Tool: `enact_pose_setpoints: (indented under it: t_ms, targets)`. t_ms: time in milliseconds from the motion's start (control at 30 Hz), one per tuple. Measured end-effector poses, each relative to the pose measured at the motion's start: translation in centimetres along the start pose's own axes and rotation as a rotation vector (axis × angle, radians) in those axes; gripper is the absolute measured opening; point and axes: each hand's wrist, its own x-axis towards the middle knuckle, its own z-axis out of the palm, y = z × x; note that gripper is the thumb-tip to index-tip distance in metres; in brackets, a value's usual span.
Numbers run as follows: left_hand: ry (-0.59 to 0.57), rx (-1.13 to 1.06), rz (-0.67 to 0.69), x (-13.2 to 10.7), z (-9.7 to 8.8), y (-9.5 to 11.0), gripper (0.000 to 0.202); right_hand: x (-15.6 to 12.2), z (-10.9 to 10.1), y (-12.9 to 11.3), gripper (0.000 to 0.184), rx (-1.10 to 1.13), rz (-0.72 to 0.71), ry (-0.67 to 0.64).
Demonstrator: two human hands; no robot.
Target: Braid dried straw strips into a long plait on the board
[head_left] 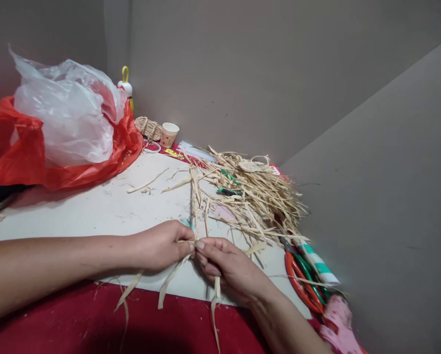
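The white surface (76, 226) is bordered along its near edge by red cloth (161, 324). Its far left corner is covered by the red bag (17, 147) and the clear bag (65, 118); its far right part is taken up by the straw heap (270, 191). Near the middle, the braid (193, 201) is laid with its long axis running from the near edge almost straight toward the far edge, loose strips (164, 290) being hung from its near end over the red cloth. That end is pinched by the left hand (164, 246) and the right hand (223, 265), thumb closed against fingers on each. The braid's right side is crowded by stray straw. The scissors (291, 270) are set by the right edge; the cup (169, 135) is stood past the far edge.
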Motion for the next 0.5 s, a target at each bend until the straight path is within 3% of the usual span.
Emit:
enact_pose_setpoints:
  t_ms: [100,167,300,500]
  targets:
    - [-0.027,0.114,0.008,-0.3,-0.2,0.6,0.023,0.0,0.6,0.2,0.037,-0.037,-0.016,0.095]
    - [-0.087,0.122,-0.061,-0.5,-0.4,1.0,0.022,0.1,0.9,0.4,0.038,-0.078,-0.035,0.15]
    - [-0.219,-0.057,-0.211,-0.3,-0.7,1.6,0.017,0.2,1.2,0.8,0.039,-0.165,-0.052,0.21]
    - [-0.189,-0.266,-0.267,-0.5,0.6,1.4,0.021,0.0,1.7,0.7,0.044,-0.041,-0.041,0.217]
